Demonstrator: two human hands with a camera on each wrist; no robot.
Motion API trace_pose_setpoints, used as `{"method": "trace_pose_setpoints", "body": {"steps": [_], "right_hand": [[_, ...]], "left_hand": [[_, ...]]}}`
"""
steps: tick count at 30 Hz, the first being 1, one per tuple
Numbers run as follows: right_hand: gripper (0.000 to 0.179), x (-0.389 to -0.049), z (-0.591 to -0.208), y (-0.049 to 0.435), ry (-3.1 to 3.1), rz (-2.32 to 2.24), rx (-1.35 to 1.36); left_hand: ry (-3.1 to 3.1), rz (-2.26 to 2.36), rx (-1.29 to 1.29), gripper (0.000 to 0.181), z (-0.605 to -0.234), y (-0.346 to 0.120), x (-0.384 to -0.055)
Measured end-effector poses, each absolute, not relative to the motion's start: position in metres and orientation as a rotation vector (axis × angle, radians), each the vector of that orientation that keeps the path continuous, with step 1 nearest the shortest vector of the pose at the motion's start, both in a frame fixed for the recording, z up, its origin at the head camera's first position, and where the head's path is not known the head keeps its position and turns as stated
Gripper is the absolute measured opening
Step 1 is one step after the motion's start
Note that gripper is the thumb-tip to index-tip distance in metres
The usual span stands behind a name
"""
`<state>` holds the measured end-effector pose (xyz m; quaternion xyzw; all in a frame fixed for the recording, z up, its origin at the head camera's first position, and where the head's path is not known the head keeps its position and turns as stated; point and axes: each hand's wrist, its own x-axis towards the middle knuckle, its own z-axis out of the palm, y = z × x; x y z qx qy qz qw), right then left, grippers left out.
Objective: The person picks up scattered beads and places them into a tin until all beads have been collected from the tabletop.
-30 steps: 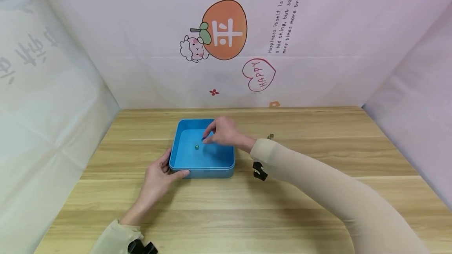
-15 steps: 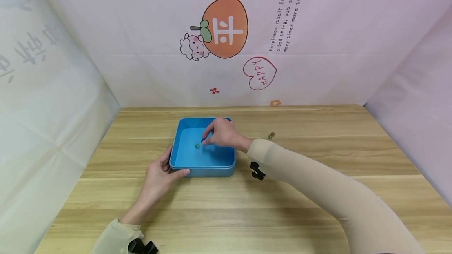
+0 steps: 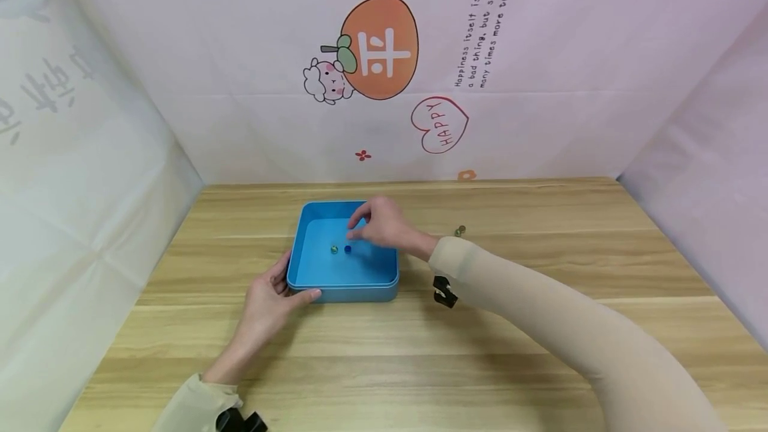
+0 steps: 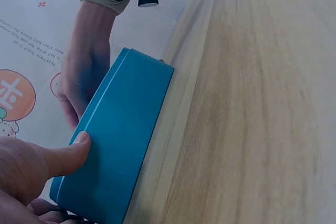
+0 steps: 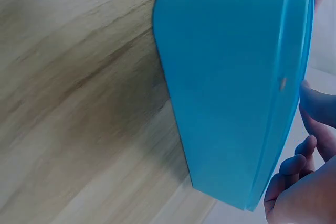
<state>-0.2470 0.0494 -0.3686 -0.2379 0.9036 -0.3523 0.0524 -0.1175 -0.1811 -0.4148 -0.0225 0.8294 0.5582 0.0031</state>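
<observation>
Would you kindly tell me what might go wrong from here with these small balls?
The blue ball and green ball lie loose in the blue box, so a jerk from the left hand gripping it might set them rolling. The two balls on the table, near the right sleeve, might get brushed away.
</observation>
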Motion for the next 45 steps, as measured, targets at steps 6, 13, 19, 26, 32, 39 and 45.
{"method": "trace_pose_setpoints", "body": {"steps": [6,13,19,26,32,39,45], "right_hand": [[0.012,-0.238,-0.364,0.068,2.721,-1.219,-0.771],[0.011,-0.231,-0.365,0.091,2.708,-1.316,-0.753],[0.009,-0.227,-0.366,0.11,2.717,-1.376,-0.686],[0.008,-0.223,-0.374,0.128,2.745,-1.441,-0.666],[0.006,-0.219,-0.381,0.145,2.767,-1.438,-0.627],[0.005,-0.218,-0.39,0.166,2.792,-1.429,-0.599],[0.004,-0.212,-0.39,0.181,2.783,-1.446,-0.549]], "left_hand": [[2.593,1.744,-0.08,0.098,-0.417,-0.181,-0.119],[2.591,1.765,-0.077,0.097,-0.415,-0.181,-0.117],[2.605,1.764,-0.054,0.097,-0.414,-0.18,-0.117],[2.581,1.774,-0.078,0.098,-0.415,-0.18,-0.119],[2.578,1.769,-0.091,0.097,-0.415,-0.18,-0.118],[2.578,1.761,-0.102,0.098,-0.414,-0.179,-0.117],[2.581,1.753,-0.099,0.098,-0.413,-0.179,-0.117]]}}
